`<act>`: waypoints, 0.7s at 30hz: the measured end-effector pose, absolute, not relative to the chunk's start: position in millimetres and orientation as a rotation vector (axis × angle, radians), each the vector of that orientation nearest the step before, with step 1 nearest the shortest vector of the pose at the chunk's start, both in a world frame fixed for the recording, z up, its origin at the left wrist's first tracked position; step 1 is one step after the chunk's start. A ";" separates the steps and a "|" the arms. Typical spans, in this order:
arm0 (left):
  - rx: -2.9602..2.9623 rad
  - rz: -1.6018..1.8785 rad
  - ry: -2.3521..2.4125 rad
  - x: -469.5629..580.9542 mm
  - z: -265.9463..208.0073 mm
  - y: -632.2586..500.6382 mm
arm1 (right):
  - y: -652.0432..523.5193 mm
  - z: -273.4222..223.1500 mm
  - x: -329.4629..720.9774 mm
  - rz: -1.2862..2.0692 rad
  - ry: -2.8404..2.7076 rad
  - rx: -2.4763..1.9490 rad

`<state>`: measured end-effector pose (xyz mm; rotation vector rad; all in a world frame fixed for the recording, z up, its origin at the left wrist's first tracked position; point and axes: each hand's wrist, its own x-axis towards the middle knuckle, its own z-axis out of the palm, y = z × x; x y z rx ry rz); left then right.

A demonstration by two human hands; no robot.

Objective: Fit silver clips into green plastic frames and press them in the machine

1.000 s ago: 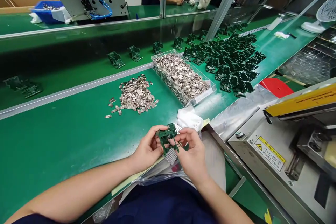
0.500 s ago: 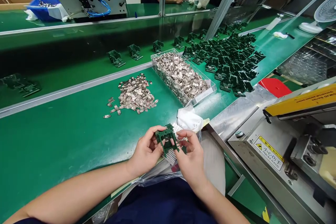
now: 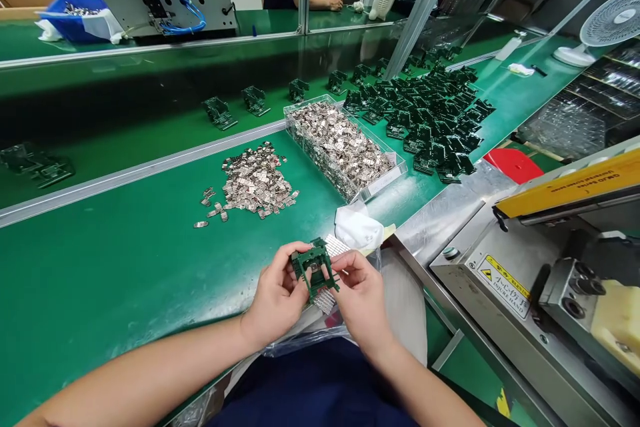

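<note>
Head view: left hand (image 3: pixel 276 295), seemingly right hand (image 3: pixel 364 295), grip green frame (image 3: pixel 315 255) near table (image 3: pixel 165 267) edge; room leftward.

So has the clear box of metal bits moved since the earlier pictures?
No; the clear box sits in the same spot beside the silver strip.

Grn bench (image 3: pixel 125 267): metal pcs (image 3: pixel 257 180), clr tray (image 3: pixel 384 180).
</note>
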<state>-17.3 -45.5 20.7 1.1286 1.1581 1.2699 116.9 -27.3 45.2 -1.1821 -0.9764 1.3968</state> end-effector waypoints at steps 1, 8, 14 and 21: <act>1.133 1.274 1.159 -17.4 20.8 -46.0 | -27.6 45.9 116.7 1.392 -0.987 -1.185; 1.130 1.279 1.150 -18.0 24.8 -48.0 | -31.9 49.4 115.6 1.322 -1.036 -1.219; 1.197 1.249 1.184 -15.5 26.2 -55.6 | -43.0 43.1 117.7 1.373 -0.931 -1.222; 1.168 1.257 1.114 0.5 37.3 -41.2 | -54.6 37.6 154.7 1.197 -0.968 -1.242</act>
